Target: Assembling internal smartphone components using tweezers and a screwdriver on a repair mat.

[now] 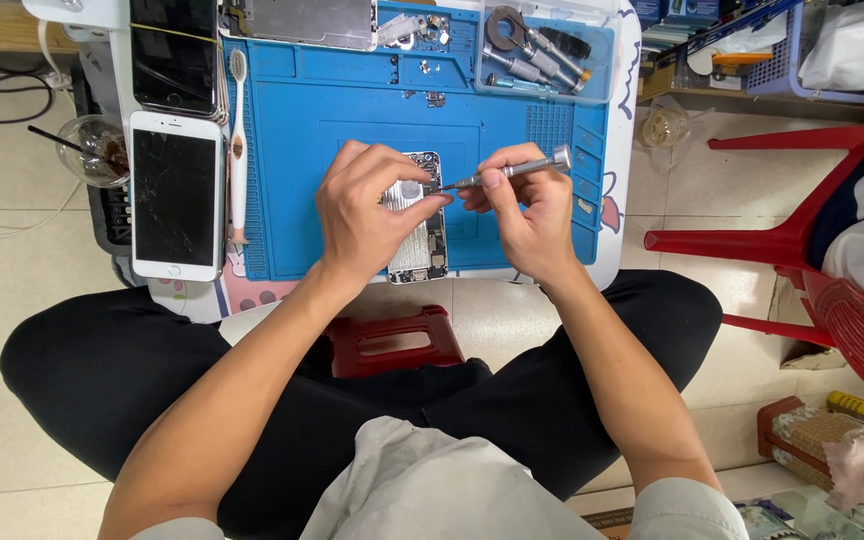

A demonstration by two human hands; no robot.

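On the blue mat (pixel 292 200), the left hand (pixel 367 215) grips the opened phone (pixel 420 245) at its middle, while the right hand (pixel 522 215) holds a silver screwdriver (pixel 507 172) onto it.

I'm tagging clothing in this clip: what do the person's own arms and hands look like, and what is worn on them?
Both arms are bare from the elbows down. The left hand and right hand wear no gloves, rings or watch. Light grey-white sleeves end near the elbows. No markings show.

Head view, steeply down, close
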